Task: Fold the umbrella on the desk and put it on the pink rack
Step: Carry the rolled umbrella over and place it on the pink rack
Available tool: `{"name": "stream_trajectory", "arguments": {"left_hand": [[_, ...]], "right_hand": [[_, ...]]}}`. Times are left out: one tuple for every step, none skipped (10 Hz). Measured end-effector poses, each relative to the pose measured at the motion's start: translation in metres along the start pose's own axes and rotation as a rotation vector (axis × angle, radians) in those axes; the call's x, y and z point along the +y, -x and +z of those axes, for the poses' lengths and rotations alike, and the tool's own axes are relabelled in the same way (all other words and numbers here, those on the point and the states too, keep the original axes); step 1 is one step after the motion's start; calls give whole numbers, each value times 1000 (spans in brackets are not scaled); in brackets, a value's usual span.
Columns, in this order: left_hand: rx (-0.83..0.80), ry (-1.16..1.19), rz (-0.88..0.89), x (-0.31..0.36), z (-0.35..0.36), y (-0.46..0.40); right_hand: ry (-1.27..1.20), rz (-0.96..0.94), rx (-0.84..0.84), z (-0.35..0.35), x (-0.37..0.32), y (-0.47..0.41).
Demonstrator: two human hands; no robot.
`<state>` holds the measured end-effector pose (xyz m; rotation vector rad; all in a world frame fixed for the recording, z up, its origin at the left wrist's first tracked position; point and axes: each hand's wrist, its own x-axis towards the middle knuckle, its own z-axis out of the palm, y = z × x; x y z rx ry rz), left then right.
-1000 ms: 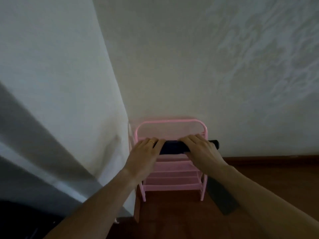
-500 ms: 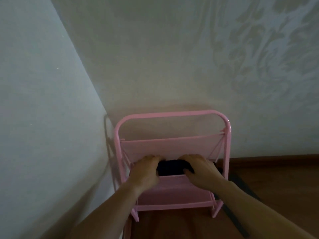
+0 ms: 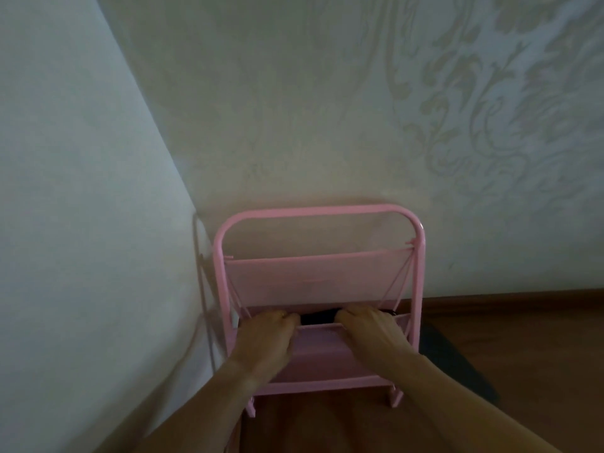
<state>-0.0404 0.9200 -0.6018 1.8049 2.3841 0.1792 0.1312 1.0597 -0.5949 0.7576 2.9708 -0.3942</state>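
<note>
A pink metal rack [image 3: 322, 212] with mesh shelves stands in the corner against the patterned wall. The folded black umbrella [image 3: 317, 318] lies crosswise at the back of a middle shelf, only a short dark stretch showing between my hands. My left hand [image 3: 266, 336] is closed over its left end and my right hand [image 3: 371, 328] over its right end; both reach in under the upper shelf. The umbrella's ends are hidden by my fingers and the shelf.
A white wall closes the left side, right beside the rack. Brown wooden floor [image 3: 523, 338] lies to the right, with a dark flat object [image 3: 457, 364] on it next to the rack's right leg. A wooden skirting board runs along the back wall.
I have come closer to the rack. Both hands carried the umbrella down from the top rail into a middle shelf and pushed it further back.
</note>
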Motion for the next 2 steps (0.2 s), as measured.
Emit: {"name": "stream_trajectory", "arguments": {"left_hand": [[28, -87, -46, 16, -21, 9], [94, -106, -45, 42, -52, 33]], "right_hand": [[10, 82, 44, -19, -18, 15], [-16, 147, 135, -50, -43, 46]]}}
